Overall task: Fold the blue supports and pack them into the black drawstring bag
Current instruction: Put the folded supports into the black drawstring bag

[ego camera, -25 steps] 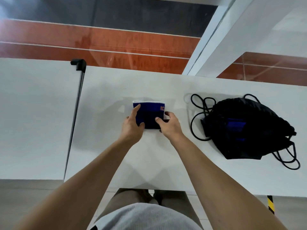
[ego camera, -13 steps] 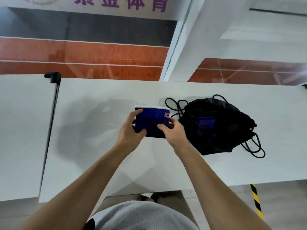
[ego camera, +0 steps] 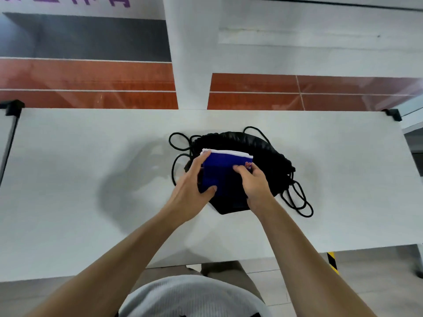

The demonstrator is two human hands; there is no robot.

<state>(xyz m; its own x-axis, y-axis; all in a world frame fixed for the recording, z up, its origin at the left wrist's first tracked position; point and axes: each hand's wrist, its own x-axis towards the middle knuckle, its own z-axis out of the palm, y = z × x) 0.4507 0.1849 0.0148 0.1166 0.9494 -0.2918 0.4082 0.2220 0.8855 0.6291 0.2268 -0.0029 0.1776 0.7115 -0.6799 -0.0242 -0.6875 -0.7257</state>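
Note:
A folded blue support (ego camera: 225, 167) with a white far edge is held between both hands, right over the black drawstring bag (ego camera: 263, 152). My left hand (ego camera: 191, 186) grips its left side, thumb under the near edge. My right hand (ego camera: 255, 184) grips its right side, fingers on top near a small red mark. The bag lies flat on the white table (ego camera: 91, 179), and the support and my hands hide its middle and its opening. Its black cords (ego camera: 297, 200) loop out to the right and to the upper left.
The table's far edge runs along a white pillar (ego camera: 192, 65) and red-brown flooring. Black corner brackets sit at the far left (ego camera: 13, 107) and far right (ego camera: 393, 114) of the table. A yellow-and-black striped post (ego camera: 332, 261) stands below the near edge.
Both hands have carried the folded support to the right, from the bare table beside the bag to directly above the bag. The camera has swung right too.

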